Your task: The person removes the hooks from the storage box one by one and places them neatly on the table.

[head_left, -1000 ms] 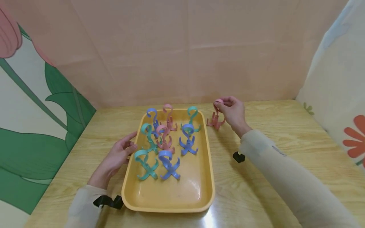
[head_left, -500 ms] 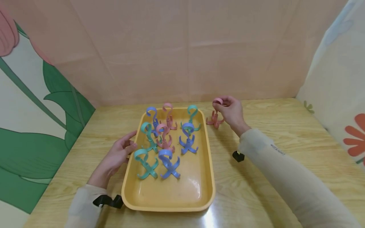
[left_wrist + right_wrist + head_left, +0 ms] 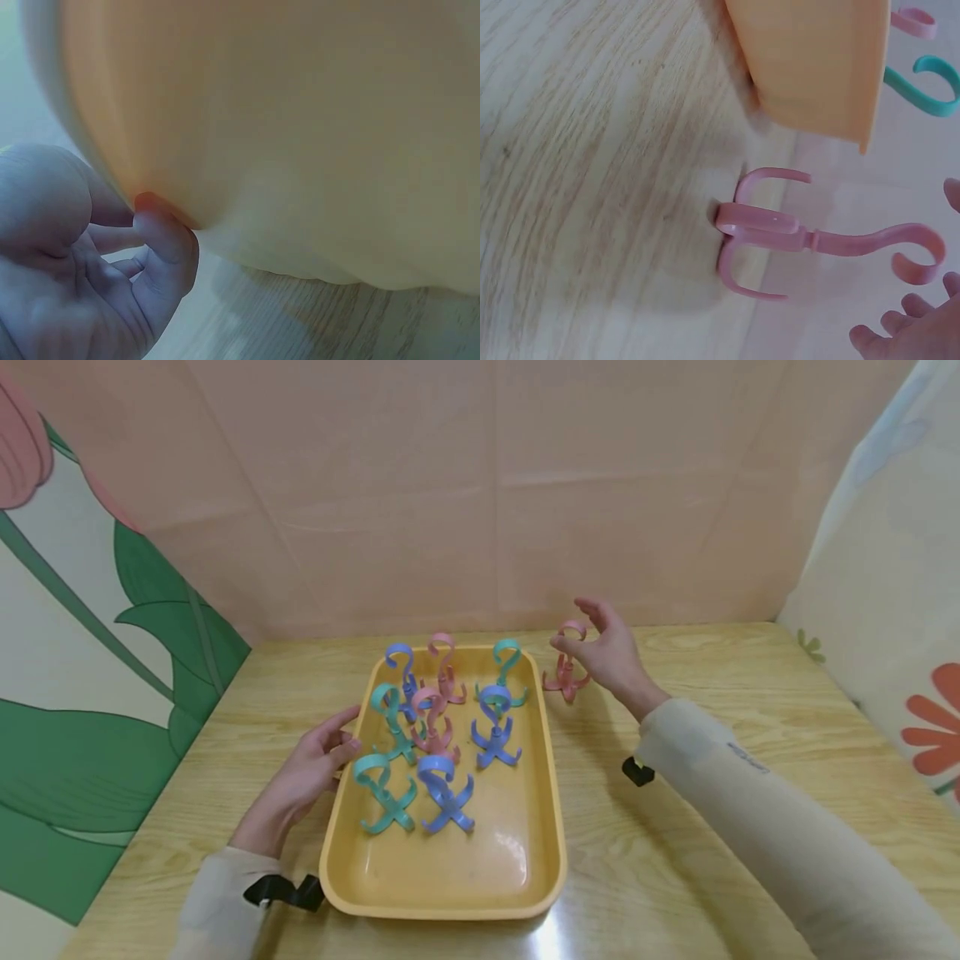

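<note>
Uncurled since the earlier frame from around the loop of the pink hook (image 3: 780, 238): fingers of the right hand (image 3: 613, 656), now released, and visibly apart from the hook in the right wrist view. Standing upright on its prongs near the far edge of the surface (image 3: 787, 727), just beside the far right corner of the tray (image 3: 480, 881). At the tray's left edge, touching with relaxed, slightly bent fingers: the left hand (image 3: 311, 764). Inside the tray, mostly toward its far and left edges: eight more hooks (image 3: 450, 808), in pink, blue and green. Probably light, stiff, smooth plastic; perhaps slightly slippery, hardly fragile, though with thin prongs best not forced. Best taken by the loop or narrow stem, in a gentle pinch; may swivel at the collar.
</note>
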Tool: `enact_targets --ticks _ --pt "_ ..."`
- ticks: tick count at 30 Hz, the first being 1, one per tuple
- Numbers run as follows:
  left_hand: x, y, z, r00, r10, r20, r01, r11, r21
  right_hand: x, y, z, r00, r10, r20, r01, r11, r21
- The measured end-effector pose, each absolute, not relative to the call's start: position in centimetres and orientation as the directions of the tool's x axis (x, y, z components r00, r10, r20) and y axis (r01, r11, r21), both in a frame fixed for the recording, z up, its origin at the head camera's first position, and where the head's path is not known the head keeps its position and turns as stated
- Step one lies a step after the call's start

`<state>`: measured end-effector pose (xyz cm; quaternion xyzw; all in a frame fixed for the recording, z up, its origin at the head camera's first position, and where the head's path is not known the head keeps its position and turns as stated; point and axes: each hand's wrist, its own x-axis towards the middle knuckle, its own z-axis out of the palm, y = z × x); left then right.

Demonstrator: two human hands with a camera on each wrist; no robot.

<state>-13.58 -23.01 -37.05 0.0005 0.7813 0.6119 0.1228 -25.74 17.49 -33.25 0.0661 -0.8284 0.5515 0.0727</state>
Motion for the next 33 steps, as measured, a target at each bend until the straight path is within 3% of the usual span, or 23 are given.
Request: enact_targets --ticks 10,21,29,33 --pt "-13.7 -23.0 -37.0 -0.971 0.153 -0.186 -0.143 0.255 0.956 -24.1 17.7 -32.1 -0.970 -0.052 0.236 -0.235 0.430 -0.872" --pt "-13.6 -23.1 -37.0 -0.970 0.149 -0.191 -0.149 0.251 0.956 -21.1 16.5 -31.0 -0.946 -0.091 0.313 -0.326 0.265 -0.908" --pt "-13.4 -23.3 -36.9 -0.971 0.141 -0.192 -0.152 0.255 0.955 -19.6 15.4 -31.3 -0.882 -0.121 0.455 -0.470 0.174 -0.865" --pt "-13.3 -23.3 -36.9 -0.972 0.139 -0.192 -0.152 0.253 0.955 -18.8 14.9 -31.6 -0.875 -0.137 0.464 -0.482 0.151 -0.863"
